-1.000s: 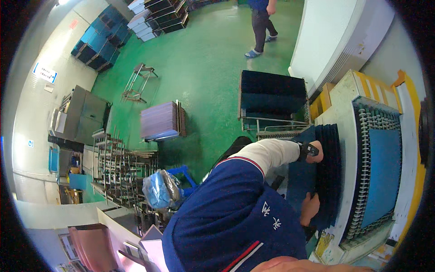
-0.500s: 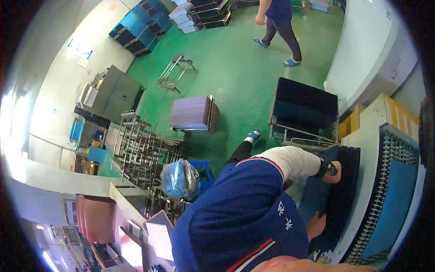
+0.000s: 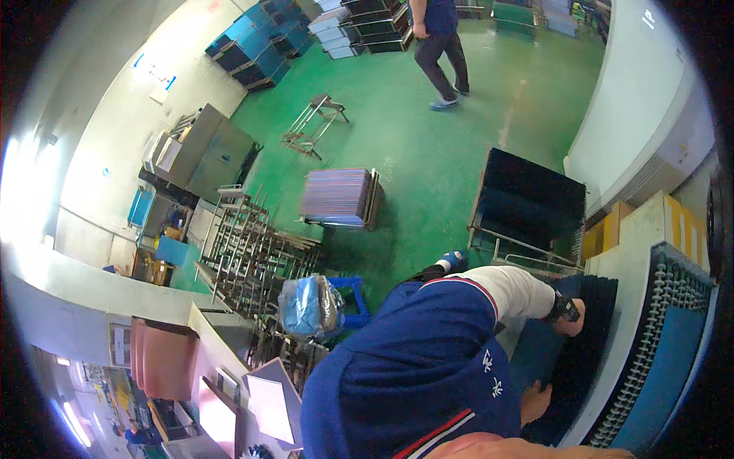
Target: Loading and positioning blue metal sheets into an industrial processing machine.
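Note:
A flat blue panel (image 3: 533, 353) stands before me, beside a tightly packed row of dark panels (image 3: 589, 344) at the right. My left hand (image 3: 570, 318), below a white sleeve and a black wristband, is closed at the far edge of the blue panel, against the dark row. At its near edge is my right hand (image 3: 536, 402), fingers bent around it. Fingertips of both hands are partly hidden. My blue-shirted shoulder covers much of the lower middle.
A rack with dark panels (image 3: 531, 195) stands beyond my left arm. At the right is a machine with rows of rollers (image 3: 650, 344). A purple panel stack (image 3: 336, 196), metal stands (image 3: 248, 249) and a blue stool (image 3: 354, 302) are to the left. A person (image 3: 440, 53) walks in the back.
The view has shifted slightly, moving the surroundings rightward and down. The person in the back has walked to the left. Both my hands keep about the same place at the panel.

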Demonstrator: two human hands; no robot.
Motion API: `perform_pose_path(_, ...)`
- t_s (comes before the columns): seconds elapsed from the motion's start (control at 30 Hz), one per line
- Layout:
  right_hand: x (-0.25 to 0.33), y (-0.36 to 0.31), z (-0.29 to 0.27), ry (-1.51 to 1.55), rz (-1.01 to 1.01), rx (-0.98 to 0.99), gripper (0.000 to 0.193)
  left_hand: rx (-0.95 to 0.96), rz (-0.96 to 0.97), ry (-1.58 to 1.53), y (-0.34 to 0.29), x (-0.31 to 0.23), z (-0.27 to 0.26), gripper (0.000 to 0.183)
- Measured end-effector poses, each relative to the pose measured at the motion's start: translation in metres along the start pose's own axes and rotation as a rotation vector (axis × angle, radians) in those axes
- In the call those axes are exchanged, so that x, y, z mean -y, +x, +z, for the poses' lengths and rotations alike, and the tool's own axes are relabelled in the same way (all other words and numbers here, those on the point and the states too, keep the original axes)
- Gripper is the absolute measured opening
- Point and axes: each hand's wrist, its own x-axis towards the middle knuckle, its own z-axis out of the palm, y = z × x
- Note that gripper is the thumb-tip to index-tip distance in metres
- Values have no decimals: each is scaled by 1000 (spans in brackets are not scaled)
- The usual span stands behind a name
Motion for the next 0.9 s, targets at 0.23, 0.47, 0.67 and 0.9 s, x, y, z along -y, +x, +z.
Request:
perform_pose_path(0.23,-26,12,22,-78,-20,-124,48,60,89,-5,8,11,-1,14)
perform_pose_path(0.47,-34,15,28,-32,-30,-215,48,226,377,-29,34,33,-2,12)
perform_pose_path(0.67,-42,24,33,110,100,-97,44,577,625,7,48,26,-21,10)
perform_pose_path(0.9,-39,27,37,654,34,-239,29,260,827,-810,72,42,3,15)
